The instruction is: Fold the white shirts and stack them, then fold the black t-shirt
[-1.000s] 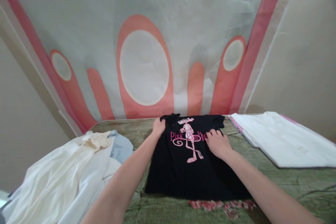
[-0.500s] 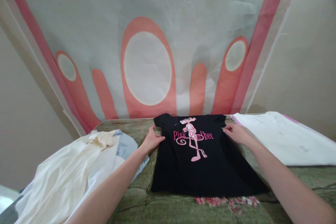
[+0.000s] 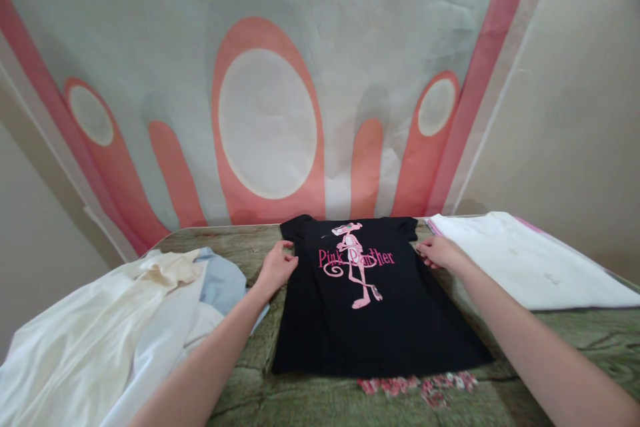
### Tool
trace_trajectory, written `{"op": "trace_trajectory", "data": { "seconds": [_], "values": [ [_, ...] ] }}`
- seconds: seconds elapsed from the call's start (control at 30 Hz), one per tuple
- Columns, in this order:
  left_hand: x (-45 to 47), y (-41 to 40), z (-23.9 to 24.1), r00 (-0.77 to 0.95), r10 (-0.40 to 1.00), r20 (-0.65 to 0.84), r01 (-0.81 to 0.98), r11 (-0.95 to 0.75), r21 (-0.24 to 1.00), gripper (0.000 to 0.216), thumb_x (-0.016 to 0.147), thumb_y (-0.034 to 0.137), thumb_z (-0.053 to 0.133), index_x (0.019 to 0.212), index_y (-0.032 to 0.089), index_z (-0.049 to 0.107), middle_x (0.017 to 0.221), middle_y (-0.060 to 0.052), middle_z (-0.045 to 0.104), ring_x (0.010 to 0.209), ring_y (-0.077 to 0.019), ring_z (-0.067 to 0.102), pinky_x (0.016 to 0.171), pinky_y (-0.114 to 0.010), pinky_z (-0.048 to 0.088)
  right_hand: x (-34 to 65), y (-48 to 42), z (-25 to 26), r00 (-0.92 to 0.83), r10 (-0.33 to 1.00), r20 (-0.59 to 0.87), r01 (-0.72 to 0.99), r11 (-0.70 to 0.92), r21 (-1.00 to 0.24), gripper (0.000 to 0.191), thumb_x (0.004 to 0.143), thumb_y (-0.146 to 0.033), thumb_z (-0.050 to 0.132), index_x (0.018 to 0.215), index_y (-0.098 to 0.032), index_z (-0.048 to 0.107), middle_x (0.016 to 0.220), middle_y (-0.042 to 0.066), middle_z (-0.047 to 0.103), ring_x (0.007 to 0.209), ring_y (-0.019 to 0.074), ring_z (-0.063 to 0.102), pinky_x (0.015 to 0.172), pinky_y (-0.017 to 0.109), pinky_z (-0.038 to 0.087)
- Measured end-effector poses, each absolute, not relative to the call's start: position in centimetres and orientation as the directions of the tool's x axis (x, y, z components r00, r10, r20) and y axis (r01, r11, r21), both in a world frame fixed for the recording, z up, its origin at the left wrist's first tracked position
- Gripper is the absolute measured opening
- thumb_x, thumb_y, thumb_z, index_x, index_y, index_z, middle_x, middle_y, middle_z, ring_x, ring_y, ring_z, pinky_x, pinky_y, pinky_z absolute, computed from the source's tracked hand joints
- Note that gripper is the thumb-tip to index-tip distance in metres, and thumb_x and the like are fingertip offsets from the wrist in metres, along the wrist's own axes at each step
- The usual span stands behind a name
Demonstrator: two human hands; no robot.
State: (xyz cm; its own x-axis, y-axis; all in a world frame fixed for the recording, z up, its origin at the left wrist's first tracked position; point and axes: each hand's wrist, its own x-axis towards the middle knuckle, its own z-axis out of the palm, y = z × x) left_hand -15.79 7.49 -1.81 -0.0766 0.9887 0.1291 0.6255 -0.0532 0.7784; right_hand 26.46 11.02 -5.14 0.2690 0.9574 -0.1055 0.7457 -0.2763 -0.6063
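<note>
A black T-shirt (image 3: 320, 320) lies flat, front up, with its neck toward the wall and its hem toward me. It bears a pink cartoon panther print (image 3: 357, 273) and pink lettering. My left hand (image 3: 279, 268) is at its left edge just below the sleeve, thumb and index finger apart, the thumb tip touching the cloth. Beside the opposite edge, below the right sleeve, is my right hand (image 3: 441, 253), its fingers loosely bent with the tips near the cloth. I see no cloth pinched in either hand.
Loose cream and light-blue clothes (image 3: 110, 313) are heaped on the left. White folded clothing (image 3: 525, 260) lies flat on the right. The green, wood-patterned table cover (image 3: 300, 400) has pink flowers printed near the hem. A patterned wall (image 3: 165, 27) rises behind the table.
The view has shifted, so the shirt appears farther left. Both hands have drawn slightly outward from the shirt's sides. The shirt itself stays spread flat.
</note>
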Motion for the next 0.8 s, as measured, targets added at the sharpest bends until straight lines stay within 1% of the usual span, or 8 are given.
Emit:
{"op": "trace_trajectory", "data": {
  "seconds": [0.17, 0.27, 0.37, 0.47, 0.63, 0.7, 0.8],
  "values": [
    [-16.3, 7.6, -2.1, -0.066, 0.992, 0.11, 0.582, -0.052, 0.812, 0.036, 0.068, 0.011, 0.055, 0.103, 0.016, 0.049, 0.058, 0.004, 0.058, 0.042, -0.0085, 0.05, 0.041, -0.017, 0.033, 25.8, 12.5, -4.4, 0.244, 0.97, -0.012, 0.838, -0.217, -0.501, 0.03, 0.076, -0.04, 0.055, 0.061, -0.016, 0.064, 0.053, 0.004, 0.06, 0.053, 0.0155, 0.058, 0.05, 0.025, 0.041],
    [-16.6, 7.9, -2.5, -0.054, 0.994, 0.099, 0.562, -0.052, 0.825, 0.035, 0.067, 0.009, 0.055, 0.101, 0.016, 0.051, 0.056, 0.004, 0.058, 0.041, -0.0081, 0.049, 0.04, -0.016, 0.032, 24.9, 13.1, -4.5, 0.238, 0.971, 0.016, 0.864, -0.205, -0.46, 0.03, 0.072, -0.043, 0.058, 0.063, -0.017, 0.068, 0.056, 0.005, 0.062, 0.056, 0.0178, 0.059, 0.051, 0.027, 0.04],
    [-16.7, 8.0, -2.5, -0.043, 0.996, 0.082, 0.549, -0.045, 0.835, 0.033, 0.066, 0.008, 0.054, 0.099, 0.015, 0.052, 0.055, 0.004, 0.058, 0.041, -0.0078, 0.049, 0.04, -0.016, 0.031, 24.3, 13.3, -4.7, 0.239, 0.971, 0.021, 0.876, -0.206, -0.437, 0.027, 0.07, -0.043, 0.06, 0.065, -0.018, 0.069, 0.058, 0.005, 0.063, 0.057, 0.0184, 0.06, 0.051, 0.027, 0.039],
    [-16.8, 7.9, -2.3, -0.036, 0.998, 0.06, 0.543, -0.031, 0.839, 0.032, 0.066, 0.007, 0.052, 0.098, 0.015, 0.052, 0.053, 0.005, 0.056, 0.04, -0.0083, 0.049, 0.04, -0.016, 0.031, 24.3, 13.4, -4.7, 0.244, 0.969, 0.028, 0.884, -0.211, -0.418, 0.026, 0.072, -0.04, 0.058, 0.064, -0.017, 0.069, 0.057, 0.005, 0.063, 0.057, 0.0176, 0.059, 0.051, 0.026, 0.038],
    [-17.3, 7.9, -2.0, -0.046, 0.999, 0.015, 0.555, 0.013, 0.832, 0.033, 0.064, 0.003, 0.05, 0.095, 0.015, 0.049, 0.049, 0.007, 0.053, 0.037, -0.0088, 0.047, 0.04, -0.017, 0.032, 25.0, 13.0, -4.5, 0.249, 0.967, 0.052, 0.903, -0.212, -0.373, 0.033, 0.078, -0.036, 0.05, 0.056, -0.016, 0.065, 0.051, 0.005, 0.059, 0.055, 0.0173, 0.059, 0.051, 0.026, 0.038],
    [-17.3, 7.8, -2.0, -0.049, 0.999, 0.003, 0.568, 0.025, 0.823, 0.033, 0.064, 0.003, 0.05, 0.094, 0.015, 0.049, 0.047, 0.008, 0.052, 0.036, -0.0094, 0.047, 0.039, -0.018, 0.032, 25.1, 12.6, -4.5, 0.248, 0.967, 0.067, 0.912, -0.209, -0.354, 0.033, 0.079, -0.036, 0.049, 0.056, -0.017, 0.064, 0.054, 0.006, 0.061, 0.057, 0.0183, 0.059, 0.052, 0.027, 0.038],
    [-17.1, 7.5, -1.8, -0.049, 0.999, 0.01, 0.593, 0.021, 0.805, 0.031, 0.064, 0.004, 0.052, 0.093, 0.016, 0.049, 0.047, 0.008, 0.051, 0.037, -0.0096, 0.047, 0.041, -0.018, 0.033, 24.8, 12.0, -4.5, 0.256, 0.962, 0.097, 0.918, -0.211, -0.336, 0.028, 0.079, -0.037, 0.05, 0.068, -0.017, 0.066, 0.066, 0.008, 0.065, 0.066, 0.0208, 0.061, 0.057, 0.029, 0.04]
  ]
}}
